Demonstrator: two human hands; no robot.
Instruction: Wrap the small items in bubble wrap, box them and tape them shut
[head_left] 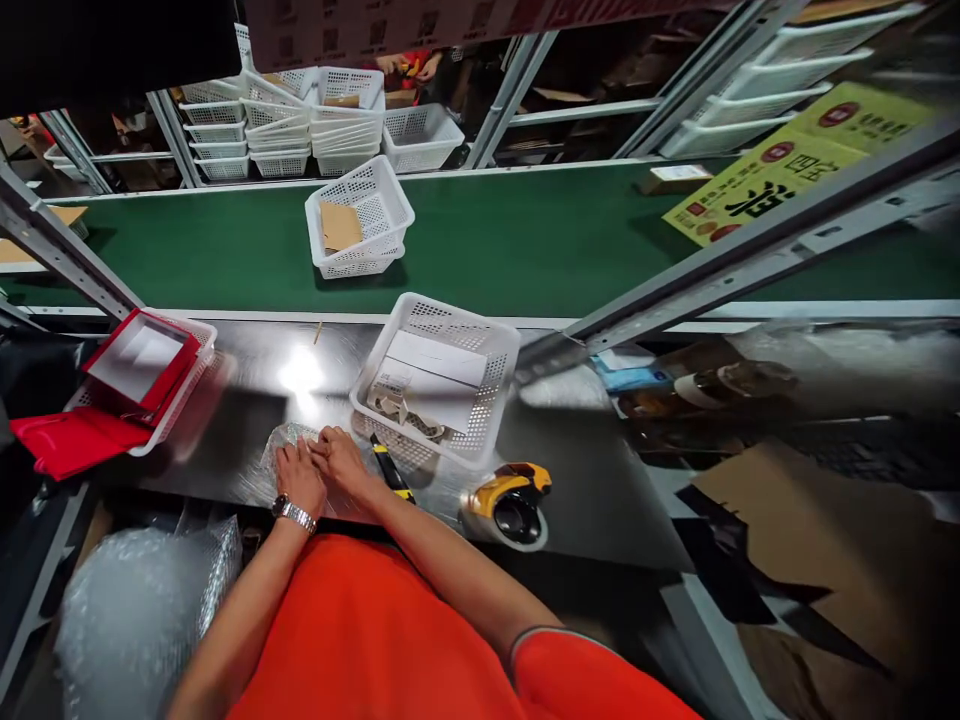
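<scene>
A piece of clear bubble wrap lies on the metal bench, bunched under both hands. My left hand, with a watch at its wrist, presses on the wrap with bent fingers. My right hand meets it from the right, its fingers closed on the wrap close to the left fingertips. Whatever is inside the wrap is hidden. Just right of my right hand lies a yellow and black utility knife. Farther right sits an orange tape dispenser with a roll of tape.
A white basket holding a white box and paper stands ahead. At left, another basket holds an open red box. Behind the bench, a green conveyor carries stacked baskets. A bubble wrap roll stands below left; a metal post slants at right.
</scene>
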